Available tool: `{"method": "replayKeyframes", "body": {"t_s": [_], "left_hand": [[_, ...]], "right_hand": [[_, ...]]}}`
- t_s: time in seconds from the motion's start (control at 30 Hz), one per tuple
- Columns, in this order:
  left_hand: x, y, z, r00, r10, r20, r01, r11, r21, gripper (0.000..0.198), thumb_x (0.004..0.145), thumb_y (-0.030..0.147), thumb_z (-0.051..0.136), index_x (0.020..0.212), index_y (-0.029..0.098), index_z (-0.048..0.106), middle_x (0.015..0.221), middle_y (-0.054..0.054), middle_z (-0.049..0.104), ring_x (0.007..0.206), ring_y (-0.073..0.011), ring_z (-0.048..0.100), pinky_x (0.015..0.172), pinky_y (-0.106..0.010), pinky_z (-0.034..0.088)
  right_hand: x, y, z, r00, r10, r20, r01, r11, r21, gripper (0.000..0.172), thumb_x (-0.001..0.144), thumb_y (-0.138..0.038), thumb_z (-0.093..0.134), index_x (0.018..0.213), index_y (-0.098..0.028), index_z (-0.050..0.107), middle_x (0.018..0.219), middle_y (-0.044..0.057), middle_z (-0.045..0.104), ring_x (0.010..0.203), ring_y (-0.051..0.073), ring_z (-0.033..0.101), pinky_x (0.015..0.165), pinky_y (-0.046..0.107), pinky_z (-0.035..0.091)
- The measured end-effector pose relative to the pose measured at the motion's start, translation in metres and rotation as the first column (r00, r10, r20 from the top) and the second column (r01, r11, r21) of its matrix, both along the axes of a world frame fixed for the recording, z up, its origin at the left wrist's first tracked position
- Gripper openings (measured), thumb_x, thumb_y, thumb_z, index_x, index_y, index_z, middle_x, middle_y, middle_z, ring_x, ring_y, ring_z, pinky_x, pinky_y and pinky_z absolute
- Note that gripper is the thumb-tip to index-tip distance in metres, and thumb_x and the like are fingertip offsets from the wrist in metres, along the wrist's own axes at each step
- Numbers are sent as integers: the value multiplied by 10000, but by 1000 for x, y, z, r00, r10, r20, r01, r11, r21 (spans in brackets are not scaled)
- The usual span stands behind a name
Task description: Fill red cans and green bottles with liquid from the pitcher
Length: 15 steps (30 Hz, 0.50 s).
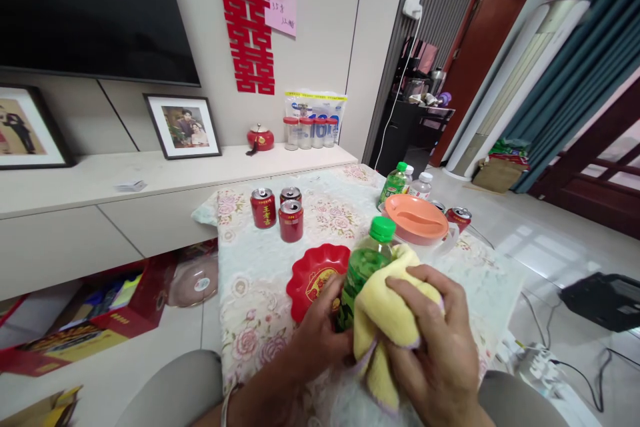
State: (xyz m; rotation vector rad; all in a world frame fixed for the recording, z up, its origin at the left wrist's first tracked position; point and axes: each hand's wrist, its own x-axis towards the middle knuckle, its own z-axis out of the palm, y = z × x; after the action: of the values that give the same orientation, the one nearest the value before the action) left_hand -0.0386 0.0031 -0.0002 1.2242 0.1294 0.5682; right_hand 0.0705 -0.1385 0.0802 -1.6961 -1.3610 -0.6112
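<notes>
Green bottle is over the flowered tablecloth, held in the curled fingers of the left hand, while the right hand bends its fingers around a yellow cloth against the bottle, with a red plate near and red cans farther back.

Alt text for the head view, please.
A person's left hand grips a green bottle while the right hand holds a yellow cloth against it. Around them on a flowered tablecloth are a red scalloped dish, red cans and an orange-lidded pitcher.
</notes>
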Motion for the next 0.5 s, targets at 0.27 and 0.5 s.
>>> {"method": "replayKeyframes", "body": {"t_s": [0.27, 0.5], "left_hand": [[-4, 2, 16, 971, -190, 142, 218, 952, -216, 664, 803, 381, 951, 1392, 266, 666, 1218, -81, 803, 1177, -335, 753, 1023, -460, 595], [-7, 0, 17, 962, -220, 162, 252, 943, -219, 640, 773, 377, 968, 1338, 244, 699, 1184, -85, 821, 1095, -314, 793, 988, -421, 608]], "right_hand": [[-6, -18, -39, 973, 137, -184, -154, 984, -85, 262, 955, -259, 670, 1213, -289, 700, 1252, 99, 590, 1011, 233, 714, 789, 322, 615], [6, -52, -59, 968, 167, -185, -210, 948, -241, 272, 957, -346, 710, 1221, -282, 726, 1217, 102, 658, 1019, 240, 750, 806, 285, 632]]}}
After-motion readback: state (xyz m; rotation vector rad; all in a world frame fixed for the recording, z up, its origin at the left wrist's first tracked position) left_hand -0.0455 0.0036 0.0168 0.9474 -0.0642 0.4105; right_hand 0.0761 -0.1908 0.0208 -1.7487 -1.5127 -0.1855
